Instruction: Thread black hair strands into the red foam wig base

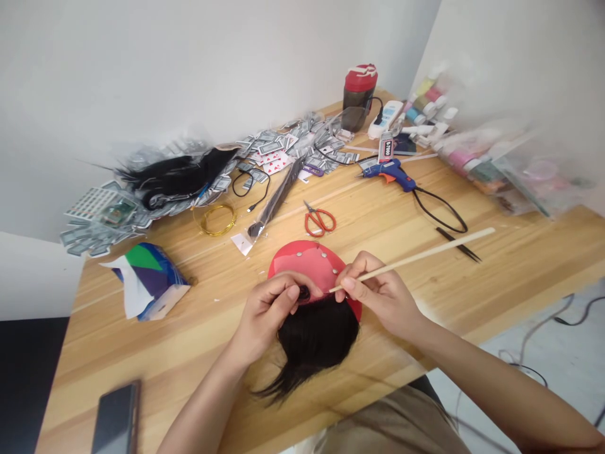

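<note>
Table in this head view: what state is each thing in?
Red cap: lying flat, black hair hanging off it.
Left hand: pinching hair at the cap's edge.
Right hand: gripping a wooden stick.
Orange-handled scissors: lying, blades closed.
Glue gun: lying on its side.
Gold wire: coiled.

Bright, even light, soft shadows; the clear plastic containers point(505, 170) at right blur.

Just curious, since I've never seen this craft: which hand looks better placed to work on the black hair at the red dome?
Probably the right hand: it grips a thin wooden stick whose tip reaches the red dome at the hair's top edge, while the left hand is busy pinching the black hair.
</note>
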Demonstrator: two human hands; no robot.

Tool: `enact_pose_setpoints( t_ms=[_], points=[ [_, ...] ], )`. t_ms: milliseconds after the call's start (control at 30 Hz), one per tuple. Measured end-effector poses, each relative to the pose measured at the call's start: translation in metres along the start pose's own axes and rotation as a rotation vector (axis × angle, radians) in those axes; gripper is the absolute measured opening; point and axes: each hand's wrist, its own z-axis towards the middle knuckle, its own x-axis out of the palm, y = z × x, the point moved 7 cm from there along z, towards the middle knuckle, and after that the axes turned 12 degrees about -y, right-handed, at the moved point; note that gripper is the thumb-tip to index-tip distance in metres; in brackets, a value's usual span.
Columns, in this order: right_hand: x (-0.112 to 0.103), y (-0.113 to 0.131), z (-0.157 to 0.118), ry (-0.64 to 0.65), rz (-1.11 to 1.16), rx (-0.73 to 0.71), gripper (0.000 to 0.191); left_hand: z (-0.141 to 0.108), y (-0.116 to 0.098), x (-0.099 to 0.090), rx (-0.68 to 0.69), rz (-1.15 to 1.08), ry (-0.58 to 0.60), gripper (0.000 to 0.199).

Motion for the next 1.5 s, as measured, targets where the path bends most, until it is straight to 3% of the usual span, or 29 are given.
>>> enact_pose_setpoints(
  t_ms=[833, 1100, 1500],
  points=[
    [0.002, 0.001, 0.004, -0.007, 0.026, 0.135, 0.041, -0.002, 0.001, -0.002, 0.042, 0.062, -0.029, 0.038],
    [0.002, 0.002, 0.004, -0.037, 0.028, 0.121, 0.045, -0.005, -0.006, 0.000, 0.090, 0.164, 0.000, 0.032],
    [-0.005, 0.003, -0.008, -0.195, -0.068, -0.015, 0.046, -0.006, -0.015, 0.007, 0.214, 0.271, 0.068, 0.028]
  ],
)
